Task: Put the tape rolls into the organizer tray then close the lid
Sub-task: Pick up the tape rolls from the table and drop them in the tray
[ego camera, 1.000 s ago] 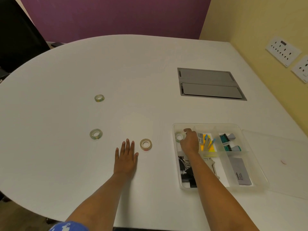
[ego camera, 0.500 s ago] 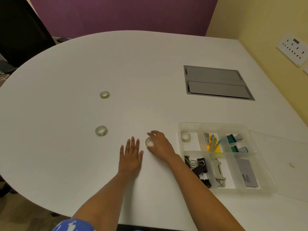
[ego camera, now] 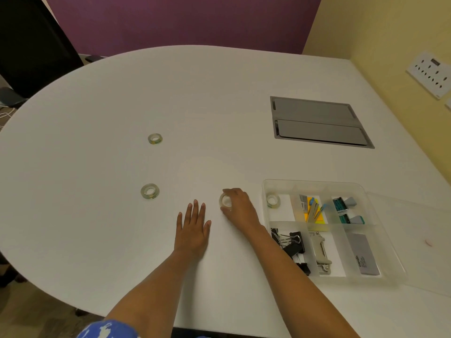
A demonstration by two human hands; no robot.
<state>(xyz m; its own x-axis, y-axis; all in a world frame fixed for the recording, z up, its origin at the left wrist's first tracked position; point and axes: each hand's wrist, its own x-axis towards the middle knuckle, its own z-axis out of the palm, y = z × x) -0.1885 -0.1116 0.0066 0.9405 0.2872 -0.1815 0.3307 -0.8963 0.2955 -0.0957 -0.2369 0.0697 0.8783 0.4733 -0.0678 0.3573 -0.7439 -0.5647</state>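
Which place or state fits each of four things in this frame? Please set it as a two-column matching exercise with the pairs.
1. left hand
2. right hand
3. binder clips
4. far tape roll

A. in the near left compartment of the organizer tray
B. alone on the table, untouched
C. flat, palm down, holding nothing
D. fingers closed around a tape roll

Pairs: 1-C, 2-D, 3-A, 4-B

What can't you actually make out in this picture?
- Tape roll under the right hand, head view: fingers cover its near side, so whether it has left the table is unclear.
- Lid, head view: clear plastic, right side cut off by the frame edge.
- Grey card in the organizer tray: print too small to read reliably.
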